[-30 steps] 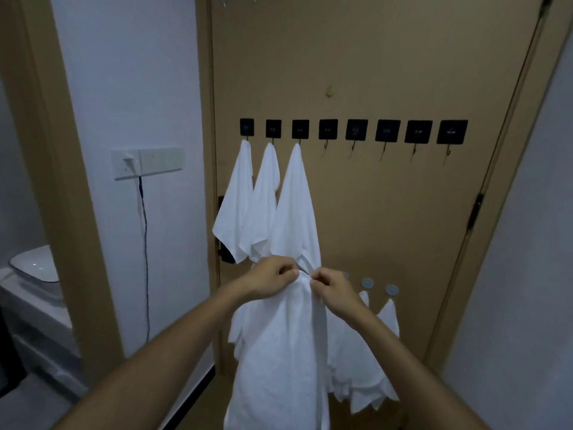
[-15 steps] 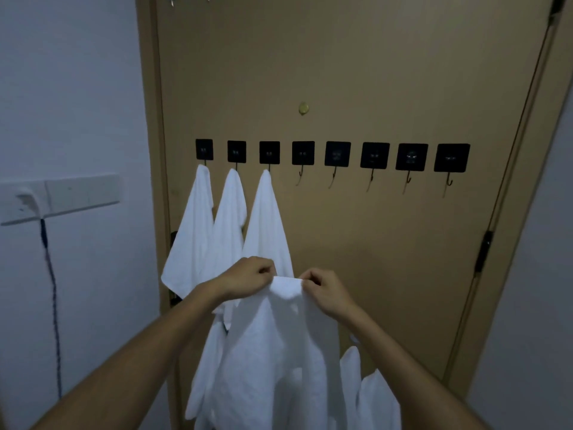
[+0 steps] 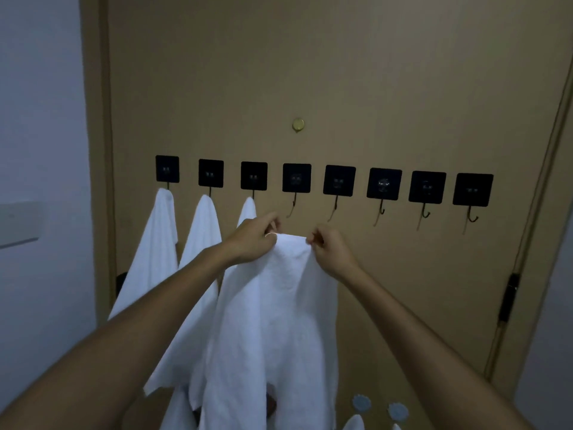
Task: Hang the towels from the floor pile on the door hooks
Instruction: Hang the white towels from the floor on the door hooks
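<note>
A white towel hangs between my hands in front of the tan door. My left hand pinches its top edge on the left, and my right hand pinches the same edge on the right. The edge sits just below the fourth black hook, which is bare. Three white towels hang from the first hook, second hook and third hook. The four hooks to the right, such as the last one, carry nothing.
A lower row of round grey hooks with white towel tips shows at the bottom right. A brass peephole sits above the hooks. A black hinge marks the door's right side. A white wall with a switch plate lies left.
Both hands have lifted the towel's top edge up toward the hook row. The view has moved closer to the door and tilted upward.
</note>
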